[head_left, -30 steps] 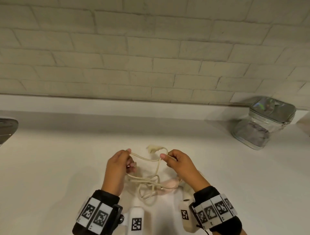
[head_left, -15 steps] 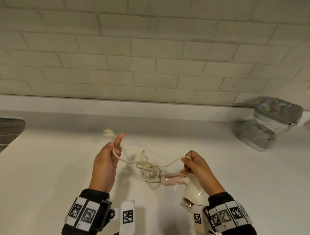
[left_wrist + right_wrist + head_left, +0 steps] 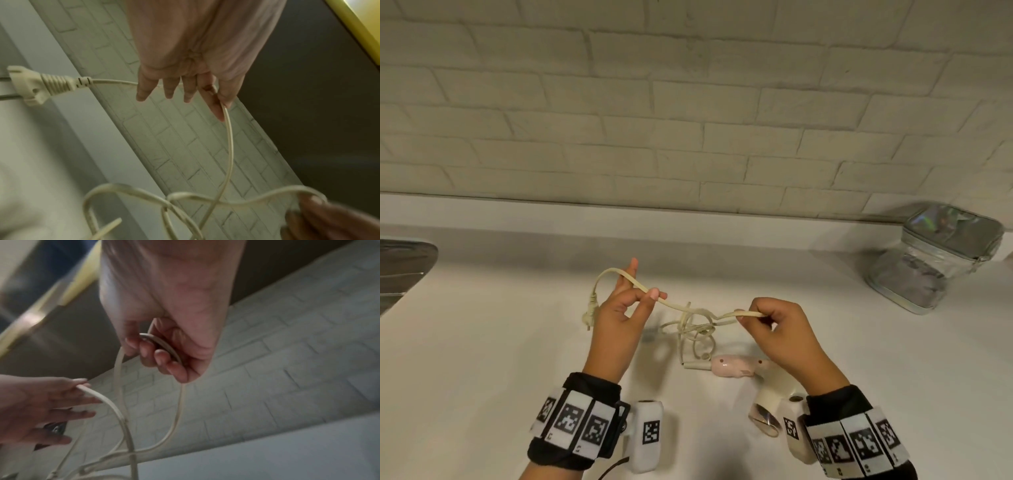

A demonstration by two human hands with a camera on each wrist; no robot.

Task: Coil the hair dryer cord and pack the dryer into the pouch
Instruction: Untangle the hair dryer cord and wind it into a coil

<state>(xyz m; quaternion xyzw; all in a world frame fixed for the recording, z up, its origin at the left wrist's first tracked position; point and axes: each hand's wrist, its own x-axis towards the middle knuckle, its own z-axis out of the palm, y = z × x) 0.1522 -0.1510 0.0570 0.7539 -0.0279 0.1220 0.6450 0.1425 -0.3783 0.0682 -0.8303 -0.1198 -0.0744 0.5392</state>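
Note:
A cream hair dryer [image 3: 767,390] with a pink folding handle [image 3: 736,366] lies on the white counter [image 3: 482,359] below my right wrist. Its cream cord [image 3: 674,306] is stretched between both hands, with a tangle of loops [image 3: 695,330] hanging under the middle. My left hand [image 3: 619,318] pinches the cord [image 3: 228,129] near the plug end, and the plug [image 3: 589,313] [image 3: 35,84] dangles to its left. My right hand [image 3: 774,325] grips a folded bend of cord [image 3: 160,344] in curled fingers. The silvery pouch [image 3: 935,263] stands at the far right by the wall.
A white brick wall [image 3: 688,120] rises behind a low ledge at the back of the counter. A dark metallic object [image 3: 400,267] juts in at the left edge. White tagged wrist camera housings [image 3: 647,435] hang below both wrists.
The left hand has drawn in towards the right, the plug now hanging down beside it. The right hand has lifted off the dryer handle, raising its cord section higher above the tangle.

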